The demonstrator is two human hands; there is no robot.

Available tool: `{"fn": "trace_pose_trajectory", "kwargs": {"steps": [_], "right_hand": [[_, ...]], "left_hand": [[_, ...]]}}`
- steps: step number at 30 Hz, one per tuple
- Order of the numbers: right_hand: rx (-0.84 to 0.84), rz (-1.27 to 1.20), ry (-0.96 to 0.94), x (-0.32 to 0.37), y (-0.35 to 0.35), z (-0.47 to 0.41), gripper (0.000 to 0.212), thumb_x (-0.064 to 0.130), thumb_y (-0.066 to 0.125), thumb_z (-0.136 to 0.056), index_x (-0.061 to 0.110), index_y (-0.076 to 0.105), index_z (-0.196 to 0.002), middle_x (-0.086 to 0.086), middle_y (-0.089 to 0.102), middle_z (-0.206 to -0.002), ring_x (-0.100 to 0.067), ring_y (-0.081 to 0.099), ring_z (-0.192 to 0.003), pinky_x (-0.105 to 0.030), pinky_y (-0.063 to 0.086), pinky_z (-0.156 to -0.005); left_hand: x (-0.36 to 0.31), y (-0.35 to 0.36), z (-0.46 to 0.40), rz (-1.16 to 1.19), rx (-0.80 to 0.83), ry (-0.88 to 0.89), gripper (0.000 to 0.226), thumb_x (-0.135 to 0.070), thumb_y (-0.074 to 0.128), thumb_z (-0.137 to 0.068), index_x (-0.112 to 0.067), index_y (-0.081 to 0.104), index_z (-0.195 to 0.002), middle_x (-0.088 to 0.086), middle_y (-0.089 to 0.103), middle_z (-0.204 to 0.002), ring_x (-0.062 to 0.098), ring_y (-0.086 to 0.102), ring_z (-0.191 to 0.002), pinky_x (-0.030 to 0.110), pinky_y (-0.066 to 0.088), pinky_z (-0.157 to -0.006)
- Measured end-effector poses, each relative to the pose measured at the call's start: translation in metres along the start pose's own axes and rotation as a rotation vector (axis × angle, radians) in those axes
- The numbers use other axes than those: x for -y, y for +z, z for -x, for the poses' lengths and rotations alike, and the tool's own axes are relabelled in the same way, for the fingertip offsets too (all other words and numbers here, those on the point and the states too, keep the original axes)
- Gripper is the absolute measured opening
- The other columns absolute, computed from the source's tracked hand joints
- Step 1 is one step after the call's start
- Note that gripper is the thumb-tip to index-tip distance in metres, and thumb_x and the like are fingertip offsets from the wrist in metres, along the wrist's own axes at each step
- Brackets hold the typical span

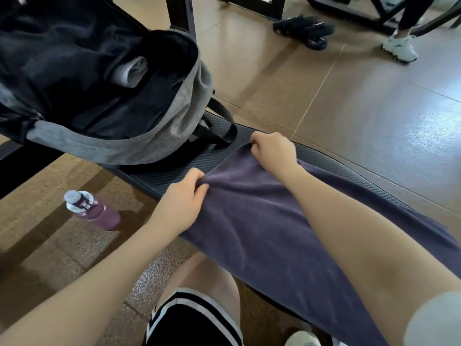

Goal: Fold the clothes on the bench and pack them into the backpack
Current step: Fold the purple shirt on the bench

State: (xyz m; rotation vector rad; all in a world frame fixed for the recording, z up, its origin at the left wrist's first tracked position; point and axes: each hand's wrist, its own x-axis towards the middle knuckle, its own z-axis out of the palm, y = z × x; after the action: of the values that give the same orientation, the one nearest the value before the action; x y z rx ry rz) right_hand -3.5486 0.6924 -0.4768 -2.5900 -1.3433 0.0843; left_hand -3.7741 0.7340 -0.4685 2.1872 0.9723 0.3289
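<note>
A dark purple-grey towel (262, 221) lies along the black ribbed bench (174, 168). My left hand (183, 198) pinches the towel's near corner at its far end. My right hand (273, 149) pinches the other corner of that same end, by the bench's far edge. Both corners are lifted a little off the bench. The grey and black backpack (129, 143) stands open on the bench just beyond the towel, to the left. A rolled grey cloth (131, 71) lies inside it.
A purple water bottle (94, 209) lies on the floor left of the bench. A person's leg and white shoe (399, 47) stand at the top right beside black frames and a black object on the floor. My knee and black shorts are at the bottom.
</note>
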Motion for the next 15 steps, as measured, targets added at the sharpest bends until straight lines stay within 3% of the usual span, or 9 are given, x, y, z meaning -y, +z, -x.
{"fn": "trace_pose_trajectory", "kwargs": {"steps": [2, 5, 7, 11, 13, 15], "right_hand": [[-0.128, -0.245, 0.175, -0.011, -0.011, -0.002, 0.025, 0.021, 0.045, -0.085, 0.02, 0.066, -0.098, -0.015, 0.068, -0.097, -0.036, 0.061, -0.092, -0.035, 0.047, -0.076], [-0.231, -0.591, 0.338, -0.031, -0.028, -0.008, 0.025, 0.017, 0.045, -0.08, 0.017, 0.07, -0.087, -0.012, 0.071, -0.087, -0.034, 0.065, -0.085, -0.046, 0.053, -0.08], [-0.231, -0.733, 0.406, -0.037, -0.035, -0.009, 0.023, 0.008, 0.049, -0.082, 0.011, 0.071, -0.085, -0.01, 0.07, -0.083, -0.029, 0.067, -0.084, -0.043, 0.055, -0.08], [-0.126, -1.26, 0.494, -0.021, -0.045, -0.012, 0.022, -0.007, 0.047, -0.087, 0.003, 0.066, -0.082, -0.007, 0.06, -0.07, -0.014, 0.06, -0.062, -0.016, 0.052, -0.058], [-0.13, -1.396, 0.465, -0.007, -0.051, -0.021, 0.022, -0.008, 0.046, -0.089, 0.001, 0.065, -0.096, -0.007, 0.061, -0.076, -0.013, 0.06, -0.07, -0.016, 0.053, -0.066], [-0.113, -1.532, 0.41, 0.008, -0.062, -0.03, 0.022, -0.005, 0.044, -0.091, 0.003, 0.064, -0.095, -0.006, 0.062, -0.084, -0.014, 0.061, -0.079, -0.02, 0.052, -0.075]], "left_hand": [[0.004, 0.002, 0.0, 0.032, 0.069, 0.014, 0.013, -0.027, 0.055, -0.091, -0.015, 0.052, -0.094, 0.007, 0.064, -0.077, 0.024, 0.059, -0.077, 0.028, 0.036, -0.065], [0.012, 0.006, 0.0, -0.022, 0.149, 0.029, 0.018, -0.032, 0.063, -0.085, -0.016, 0.055, -0.083, 0.0, 0.059, -0.07, 0.019, 0.055, -0.071, 0.025, 0.037, -0.061], [0.012, 0.007, -0.004, 0.0, 0.054, 0.036, 0.017, -0.03, 0.064, -0.084, -0.015, 0.056, -0.08, 0.002, 0.06, -0.069, 0.02, 0.055, -0.069, 0.031, 0.039, -0.064], [-0.008, -0.003, -0.017, 0.138, -0.179, 0.084, 0.015, -0.023, 0.064, -0.085, -0.013, 0.054, -0.08, -0.001, 0.058, -0.069, 0.017, 0.053, -0.068, 0.027, 0.036, -0.063], [-0.019, -0.016, -0.025, 0.133, -0.264, 0.104, 0.015, -0.022, 0.064, -0.085, -0.015, 0.052, -0.08, -0.003, 0.053, -0.066, 0.017, 0.05, -0.066, 0.023, 0.032, -0.061], [-0.025, -0.035, -0.031, 0.158, -0.369, 0.101, 0.015, -0.021, 0.064, -0.085, -0.015, 0.051, -0.081, -0.004, 0.052, -0.065, 0.014, 0.049, -0.064, 0.02, 0.03, -0.058]]}}
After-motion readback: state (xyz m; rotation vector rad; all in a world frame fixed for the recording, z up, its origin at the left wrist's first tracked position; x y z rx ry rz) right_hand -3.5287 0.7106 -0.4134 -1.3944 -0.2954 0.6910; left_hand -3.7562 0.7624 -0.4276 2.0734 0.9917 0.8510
